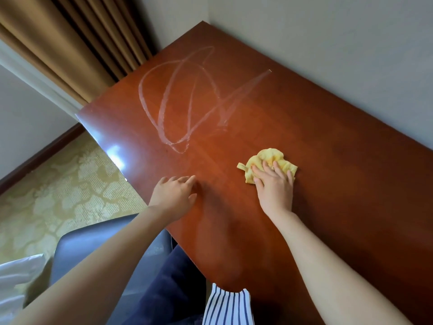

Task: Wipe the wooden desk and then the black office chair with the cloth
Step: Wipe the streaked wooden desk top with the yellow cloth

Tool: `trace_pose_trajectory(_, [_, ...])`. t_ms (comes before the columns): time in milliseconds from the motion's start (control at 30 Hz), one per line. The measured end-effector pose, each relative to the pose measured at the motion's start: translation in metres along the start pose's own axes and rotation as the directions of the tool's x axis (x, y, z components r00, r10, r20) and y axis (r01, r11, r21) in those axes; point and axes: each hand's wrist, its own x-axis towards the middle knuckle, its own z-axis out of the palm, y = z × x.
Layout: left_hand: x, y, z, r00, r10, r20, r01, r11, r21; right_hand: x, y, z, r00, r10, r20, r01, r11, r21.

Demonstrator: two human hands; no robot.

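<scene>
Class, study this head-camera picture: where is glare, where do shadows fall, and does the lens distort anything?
Head view: white glare on the desk at its left edge; soft shadow beside the left hand; wide-angle lens tilts and bows the desk and curtain; cloth under the right hand is sharp.

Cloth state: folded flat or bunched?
Bunched: the cloth shows crumpled ruffles on the desk, pressed under the right hand.

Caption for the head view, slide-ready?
Right hand presses yellow cloth on wooden desk; left hand alongside; wipe streaks beyond.
</scene>
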Motion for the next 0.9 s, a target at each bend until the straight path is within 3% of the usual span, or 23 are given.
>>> trace_pose_trajectory(167, [0.019, 0.022, -0.007, 0.994, 0.108, -0.020, -0.108, 0.994, -0.009, -0.025, 0.000, 0.005, 0.992, -0.126, 0.024, 0.126, 0.992, -0.019])
trace_pose_trajectory(333, [0.049, 0.037, -0.016, 0.961, 0.277, -0.011, -0.276, 0.959, 0.061, -0.062, -0.004, 0.010, 0.925, -0.371, -0.085, 0.378, 0.922, 0.083])
trace_pose_trajectory(400, [0.065, 0.041, -0.023, 0.940, 0.340, -0.021, -0.338, 0.938, 0.084, -0.071, -0.004, 0.014, 0.909, -0.407, -0.094, 0.416, 0.903, 0.111])
trace_pose_trajectory(633, [0.111, 0.047, -0.031, 0.873, 0.486, -0.023, -0.482, 0.871, 0.098, -0.056, 0.003, 0.012, 0.915, -0.399, -0.053, 0.403, 0.905, 0.134])
trace_pose_trajectory(900, [0.160, 0.013, -0.049, 0.761, 0.644, -0.075, -0.638, 0.765, 0.090, 0.025, -0.010, 0.005, 0.985, -0.119, -0.128, 0.135, 0.983, 0.124])
